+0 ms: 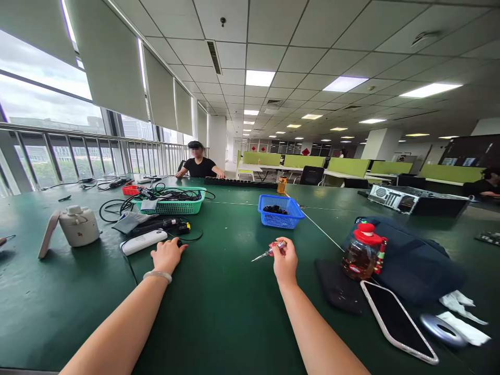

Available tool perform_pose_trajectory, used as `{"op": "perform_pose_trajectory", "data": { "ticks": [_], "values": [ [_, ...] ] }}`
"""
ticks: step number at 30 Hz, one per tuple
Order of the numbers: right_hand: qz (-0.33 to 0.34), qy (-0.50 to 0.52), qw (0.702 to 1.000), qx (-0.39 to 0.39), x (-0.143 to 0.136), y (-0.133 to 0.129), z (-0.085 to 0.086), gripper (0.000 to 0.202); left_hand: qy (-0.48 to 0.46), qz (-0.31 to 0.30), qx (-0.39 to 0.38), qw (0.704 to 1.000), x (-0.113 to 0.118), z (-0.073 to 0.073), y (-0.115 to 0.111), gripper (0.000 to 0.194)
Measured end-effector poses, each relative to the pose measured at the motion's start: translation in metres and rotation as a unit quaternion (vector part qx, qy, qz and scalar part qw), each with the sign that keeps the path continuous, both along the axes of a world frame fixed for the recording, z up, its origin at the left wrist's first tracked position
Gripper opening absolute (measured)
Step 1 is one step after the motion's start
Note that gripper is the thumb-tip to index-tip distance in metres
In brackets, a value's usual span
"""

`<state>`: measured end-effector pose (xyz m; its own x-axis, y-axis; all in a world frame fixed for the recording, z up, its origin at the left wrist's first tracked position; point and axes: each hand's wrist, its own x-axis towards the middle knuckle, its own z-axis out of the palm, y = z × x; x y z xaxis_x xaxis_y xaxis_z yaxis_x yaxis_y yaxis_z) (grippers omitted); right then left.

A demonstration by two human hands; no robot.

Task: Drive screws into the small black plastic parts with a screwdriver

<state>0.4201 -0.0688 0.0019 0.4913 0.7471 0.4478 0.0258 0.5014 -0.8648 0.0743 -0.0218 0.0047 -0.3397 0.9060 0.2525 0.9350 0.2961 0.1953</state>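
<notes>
My right hand (pixel 285 258) is closed round the handle of a small screwdriver (pixel 269 252), whose thin metal tip points left over the green table (pixel 224 312). My left hand (pixel 167 256), with a bracelet at the wrist, rests beside a white power strip (pixel 144 241). Its fingers touch a small black item (pixel 179 242) whose shape is mostly hidden. Beyond the right hand sits a blue basket (pixel 280 221) holding small black parts (pixel 275 209).
A green basket (pixel 172 207) of cables, a beige bottle (pixel 79 229) and a red basket (pixel 132 190) stand left. Right are a red-lidded jar (pixel 361 255), a phone (pixel 398 320), a dark bag (pixel 414 260) and a computer case (pixel 422 200). A person (pixel 199 165) sits across the table.
</notes>
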Motion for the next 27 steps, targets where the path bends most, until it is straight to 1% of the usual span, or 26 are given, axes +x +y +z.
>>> {"op": "perform_pose_trajectory", "data": {
  "ticks": [2, 7, 10, 14, 19, 22, 27],
  "values": [
    [0.002, -0.009, 1.0, -0.002, 0.0, 0.0, -0.001, 0.03, 0.009, 0.021, 0.012, 1.0, -0.005, -0.002, 0.005, 0.051],
    [0.004, -0.026, 1.0, 0.0, -0.001, 0.001, -0.004, 0.029, 0.023, 0.077, 0.033, 0.996, -0.008, -0.004, 0.012, 0.056],
    [0.01, -0.035, 0.999, 0.004, -0.002, 0.001, -0.006, 0.028, 0.028, 0.091, 0.039, 0.995, -0.011, -0.006, 0.015, 0.056],
    [0.021, -0.038, 0.999, 0.005, -0.003, 0.0, -0.006, 0.027, 0.038, 0.042, 0.034, 0.998, -0.015, -0.011, 0.02, 0.05],
    [0.027, -0.048, 0.999, 0.004, -0.006, -0.002, -0.004, 0.026, 0.023, 0.016, 0.021, 0.999, -0.017, -0.015, 0.025, 0.048],
    [0.03, -0.062, 0.998, 0.003, -0.007, -0.003, -0.003, 0.025, 0.028, -0.015, 0.027, 0.999, -0.017, -0.015, 0.028, 0.048],
    [0.041, -0.079, 0.996, 0.001, -0.009, -0.006, -0.002, 0.024, 0.044, -0.035, 0.033, 0.998, -0.018, -0.012, 0.03, 0.041]
  ]
}}
